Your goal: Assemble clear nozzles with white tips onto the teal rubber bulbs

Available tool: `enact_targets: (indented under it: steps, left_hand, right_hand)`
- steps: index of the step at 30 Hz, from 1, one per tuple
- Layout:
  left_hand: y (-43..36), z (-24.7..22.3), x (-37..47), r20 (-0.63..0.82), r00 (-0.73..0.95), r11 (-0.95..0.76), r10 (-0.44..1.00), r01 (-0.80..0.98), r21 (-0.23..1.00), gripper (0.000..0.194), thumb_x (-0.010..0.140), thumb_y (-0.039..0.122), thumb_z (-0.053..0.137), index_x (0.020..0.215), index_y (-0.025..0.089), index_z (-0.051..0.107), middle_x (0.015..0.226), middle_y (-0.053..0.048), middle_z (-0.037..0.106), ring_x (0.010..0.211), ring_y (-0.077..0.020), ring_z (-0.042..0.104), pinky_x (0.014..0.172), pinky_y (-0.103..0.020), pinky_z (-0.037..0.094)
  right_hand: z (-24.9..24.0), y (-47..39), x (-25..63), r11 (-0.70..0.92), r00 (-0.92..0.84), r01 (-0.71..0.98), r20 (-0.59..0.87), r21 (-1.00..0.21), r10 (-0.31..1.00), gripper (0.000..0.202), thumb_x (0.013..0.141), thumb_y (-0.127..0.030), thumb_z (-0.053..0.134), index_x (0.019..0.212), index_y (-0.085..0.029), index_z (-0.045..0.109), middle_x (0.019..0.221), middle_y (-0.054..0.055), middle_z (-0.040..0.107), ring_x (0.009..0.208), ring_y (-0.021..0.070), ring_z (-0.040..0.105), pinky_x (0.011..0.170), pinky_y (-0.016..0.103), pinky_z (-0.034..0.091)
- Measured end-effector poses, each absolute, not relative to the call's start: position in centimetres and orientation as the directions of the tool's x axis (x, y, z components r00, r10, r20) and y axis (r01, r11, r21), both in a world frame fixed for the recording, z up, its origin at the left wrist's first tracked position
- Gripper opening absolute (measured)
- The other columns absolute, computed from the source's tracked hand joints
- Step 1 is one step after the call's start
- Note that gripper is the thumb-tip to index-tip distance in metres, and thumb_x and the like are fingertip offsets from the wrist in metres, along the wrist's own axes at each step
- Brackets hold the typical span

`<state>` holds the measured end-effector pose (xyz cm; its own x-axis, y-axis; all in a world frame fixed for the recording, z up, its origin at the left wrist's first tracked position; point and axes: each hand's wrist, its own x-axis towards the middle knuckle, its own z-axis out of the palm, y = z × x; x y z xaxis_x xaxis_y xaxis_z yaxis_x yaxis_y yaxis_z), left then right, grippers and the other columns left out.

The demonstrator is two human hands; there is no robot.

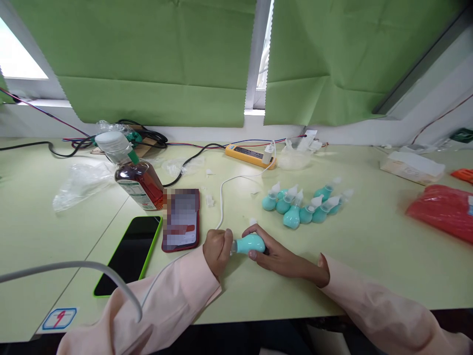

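Note:
Between my two hands lies a teal bulb aspirator, held sideways low over the table's front part. My left hand is closed in a fist around its clear tip end, which is mostly hidden by the fingers. At the rounded end, my right hand grips the bulb between thumb and fingers. Beyond the right hand, several more teal bulbs with clear pointed nozzles lie in a loose cluster. A small clear plastic piece sits just behind the hands.
Left of my hands are a red-cased phone, a green-cased phone and a bottle of dark liquid. A yellow power strip with a white charger cable stands at the back. Far right are a red plastic package and a tissue pack.

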<state>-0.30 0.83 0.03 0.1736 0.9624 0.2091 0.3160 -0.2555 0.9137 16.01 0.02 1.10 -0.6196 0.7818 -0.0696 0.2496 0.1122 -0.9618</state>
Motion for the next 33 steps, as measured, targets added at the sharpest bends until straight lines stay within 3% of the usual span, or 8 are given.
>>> enact_targets:
  steps: [7,11,13,16,20,23,28,33]
  left_hand:
    - [0.4,0.5,0.2,0.221,0.161,-0.213,0.962,-0.069,0.975,0.029,0.067,0.039,0.052,0.086,0.017,0.051,0.071,-0.001,0.051,0.063,-0.0139,0.046,0.060,-0.024,0.037]
    - [0.8,0.8,0.3,0.200,0.020,-0.196,0.980,-0.122,0.973,0.016,0.070,0.026,0.051,0.082,0.016,0.053,0.088,-0.005,0.055,0.082,-0.0172,0.050,0.072,-0.025,0.038]
    - [1.2,0.6,0.0,0.173,-0.056,-0.181,0.983,-0.209,0.961,0.016,0.070,0.024,0.047,0.084,0.016,0.050,0.089,-0.006,0.057,0.083,-0.0178,0.051,0.072,-0.026,0.039]
    - [1.6,0.2,-0.3,0.049,0.037,-0.034,0.998,-0.330,0.943,0.016,0.071,0.025,0.036,0.084,0.018,0.042,0.060,-0.001,0.057,0.055,-0.0139,0.052,0.052,-0.024,0.040]
    - [1.3,0.2,-0.1,-0.117,0.186,0.163,0.976,-0.254,0.953,0.024,0.070,0.030,0.041,0.092,0.023,0.033,0.038,0.010,0.043,0.030,-0.0088,0.035,0.033,-0.017,0.026]
    - [1.1,0.5,0.2,-0.141,0.202,0.171,0.969,-0.144,0.975,0.028,0.067,0.035,0.051,0.088,0.022,0.038,0.045,0.007,0.049,0.035,-0.0084,0.040,0.036,-0.018,0.030]
    - [1.4,0.2,0.1,-0.074,0.280,0.052,0.957,0.085,0.995,0.021,0.067,0.035,0.053,0.068,0.014,0.051,0.050,0.002,0.050,0.045,-0.0089,0.042,0.044,-0.020,0.031]
    - [1.2,0.6,-0.2,0.008,0.430,-0.138,0.903,0.274,0.952,0.030,0.074,0.039,0.044,0.058,0.015,0.050,0.045,0.004,0.043,0.044,-0.0079,0.036,0.045,-0.020,0.027]
  right_hand:
    - [-0.2,0.5,15.1,-0.192,-0.619,-0.069,-0.109,-0.979,0.778,0.036,0.082,-0.052,0.017,0.100,-0.022,0.027,0.052,-0.008,0.033,0.035,0.0045,0.023,0.033,0.016,0.015]
    - [0.1,1.0,16.1,0.117,-0.520,0.179,0.007,-0.977,0.854,0.043,0.084,-0.049,0.016,0.115,-0.020,0.023,0.060,-0.002,0.044,0.043,0.0075,0.035,0.040,0.020,0.030]
    - [0.4,1.4,16.6,0.371,-0.424,0.445,0.174,-0.815,0.889,0.045,0.082,-0.043,0.032,0.120,-0.022,0.022,0.079,0.004,0.050,0.056,0.0102,0.043,0.052,0.025,0.037]
    - [0.2,2.1,17.0,0.551,-0.468,0.758,0.296,-0.349,0.833,0.039,0.080,-0.024,0.042,0.118,-0.025,0.034,0.113,0.011,0.041,0.087,0.0212,0.044,0.069,0.035,0.038]
    - [-0.9,3.1,17.2,0.601,-0.584,0.799,0.210,-0.020,0.784,0.031,0.079,-0.008,0.035,0.101,-0.021,0.052,0.106,0.011,0.049,0.094,0.0254,0.043,0.070,0.037,0.037]
    - [-0.9,3.4,17.7,0.614,-0.575,0.775,0.233,-0.153,0.784,0.020,0.081,-0.015,0.038,0.089,-0.018,0.055,0.087,0.009,0.058,0.083,0.0215,0.051,0.067,0.034,0.039]
    - [0.5,3.0,18.1,0.370,-0.229,0.431,0.296,-0.823,0.927,0.015,0.075,-0.032,0.050,0.083,-0.019,0.051,0.072,0.003,0.061,0.066,0.0153,0.058,0.060,0.029,0.045]
    - [1.1,2.7,18.1,0.140,-0.302,0.201,0.074,-0.970,0.951,0.023,0.065,-0.029,0.062,0.085,-0.018,0.060,0.073,0.003,0.067,0.076,0.0195,0.061,0.072,0.035,0.047]
